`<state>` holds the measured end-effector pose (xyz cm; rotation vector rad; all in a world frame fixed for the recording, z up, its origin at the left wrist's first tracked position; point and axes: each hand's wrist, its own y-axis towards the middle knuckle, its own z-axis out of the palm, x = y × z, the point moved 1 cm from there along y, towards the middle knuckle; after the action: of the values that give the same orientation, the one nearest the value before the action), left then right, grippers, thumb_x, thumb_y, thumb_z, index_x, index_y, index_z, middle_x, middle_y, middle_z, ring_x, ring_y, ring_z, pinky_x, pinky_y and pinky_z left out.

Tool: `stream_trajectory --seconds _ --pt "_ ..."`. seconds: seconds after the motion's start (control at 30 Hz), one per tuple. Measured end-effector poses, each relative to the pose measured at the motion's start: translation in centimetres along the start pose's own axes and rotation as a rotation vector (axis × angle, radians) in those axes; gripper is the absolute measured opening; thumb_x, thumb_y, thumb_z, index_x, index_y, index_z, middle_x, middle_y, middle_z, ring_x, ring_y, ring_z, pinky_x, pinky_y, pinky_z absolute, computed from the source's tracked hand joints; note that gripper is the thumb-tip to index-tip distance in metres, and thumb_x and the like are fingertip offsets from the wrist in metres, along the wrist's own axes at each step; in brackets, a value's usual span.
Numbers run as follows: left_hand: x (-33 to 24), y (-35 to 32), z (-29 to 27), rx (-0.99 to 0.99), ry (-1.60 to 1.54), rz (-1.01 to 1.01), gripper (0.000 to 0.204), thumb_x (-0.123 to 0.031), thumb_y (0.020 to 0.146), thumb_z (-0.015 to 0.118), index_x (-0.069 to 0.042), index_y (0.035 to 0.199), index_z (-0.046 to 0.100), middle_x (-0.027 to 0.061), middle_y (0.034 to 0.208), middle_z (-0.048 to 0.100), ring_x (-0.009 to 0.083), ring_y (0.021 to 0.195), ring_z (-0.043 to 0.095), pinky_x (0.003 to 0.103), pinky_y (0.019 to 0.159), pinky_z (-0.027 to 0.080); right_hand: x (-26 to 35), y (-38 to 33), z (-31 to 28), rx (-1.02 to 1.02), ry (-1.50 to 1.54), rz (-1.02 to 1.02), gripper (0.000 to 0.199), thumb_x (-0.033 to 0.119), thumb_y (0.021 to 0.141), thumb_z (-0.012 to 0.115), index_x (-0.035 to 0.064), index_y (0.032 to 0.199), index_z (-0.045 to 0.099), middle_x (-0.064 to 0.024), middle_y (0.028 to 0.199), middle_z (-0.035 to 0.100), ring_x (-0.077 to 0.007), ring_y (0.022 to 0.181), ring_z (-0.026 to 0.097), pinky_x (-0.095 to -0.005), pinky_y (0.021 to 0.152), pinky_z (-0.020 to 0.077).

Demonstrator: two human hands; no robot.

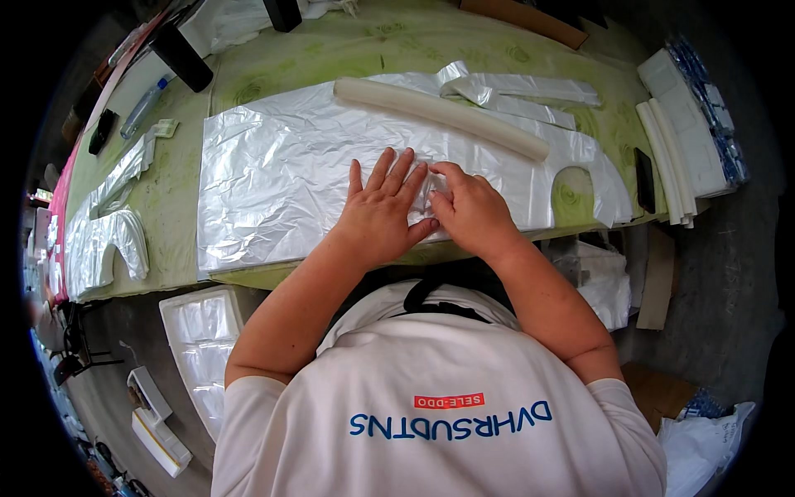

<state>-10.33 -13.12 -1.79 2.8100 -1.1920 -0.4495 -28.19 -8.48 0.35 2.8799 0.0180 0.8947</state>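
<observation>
A thin white plastic apron lies spread over the green-covered table, crinkled and shiny, with a curved cut-out at its right end. My left hand rests flat on its near part, fingers spread and holding nothing. Beside it, my right hand touches the same film; its index finger and thumb are apart, while the other fingers bend underneath and are partly hidden. A long whitish roll lies slantwise across the apron beyond my hands. Folded white plastic strips trail behind the roll.
Another folded plastic apron lies at the table's left end, near a clear bottle and a black cylinder. A phone sits by the right edge, near white rolls. Below the table stands a white stack of packs.
</observation>
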Motion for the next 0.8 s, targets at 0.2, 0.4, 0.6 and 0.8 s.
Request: stream_trajectory --seconds 0.2,0.4,0.6,0.8 --pt "-1.2 -1.4 -2.2 -0.177 -0.084 0.072 0.061 -0.038 0.091 0.07 -0.008 0.141 0.053 0.0157 0.151 0.047 0.0366 0.142 0.04 0.063 0.117 0.024 1.1 2.0 -1.5 0.243 -0.07 0.172 0.047 0.031 0.093 0.06 0.0126 0.137 0.056 -0.0185 0.105 0.073 -0.0397 0.099 0.068 -0.0489 0.088 0.0534" --pt "-2.3 -10.7 0.2 -0.074 -1.314 -0.294 0.039 -0.015 0.096 0.068 -0.005 0.131 0.055 0.0105 0.126 0.058 0.0236 0.118 0.058 0.039 0.102 0.047 1.0 1.9 -1.3 0.256 -0.062 0.123 0.048 0.03 0.089 0.063 0.0121 0.134 0.059 -0.0182 0.11 0.072 -0.0385 0.104 0.067 -0.0479 0.092 0.0522" --pt "-1.9 -10.9 2.8 0.246 -1.973 -0.838 0.048 -0.028 0.104 0.057 -0.004 0.144 0.045 0.0129 0.14 0.053 0.0268 0.125 0.056 0.046 0.105 0.047 1.1 -2.5 -0.8 0.24 -0.057 -0.219 0.042 0.023 0.085 0.066 0.0112 0.126 0.064 -0.0124 0.109 0.067 -0.0347 0.104 0.06 -0.0457 0.094 0.049" --pt "-4.3 -9.9 3.0 -0.012 -2.155 -0.909 0.032 -0.019 0.104 0.056 -0.007 0.133 0.053 0.0082 0.124 0.063 0.0248 0.114 0.063 0.044 0.1 0.051 2.3 -7.2 0.2 0.103 0.428 -0.091 0.043 0.008 0.082 0.075 0.005 0.123 0.06 -0.0097 0.107 0.06 -0.0207 0.09 0.057 -0.0333 0.081 0.0502"
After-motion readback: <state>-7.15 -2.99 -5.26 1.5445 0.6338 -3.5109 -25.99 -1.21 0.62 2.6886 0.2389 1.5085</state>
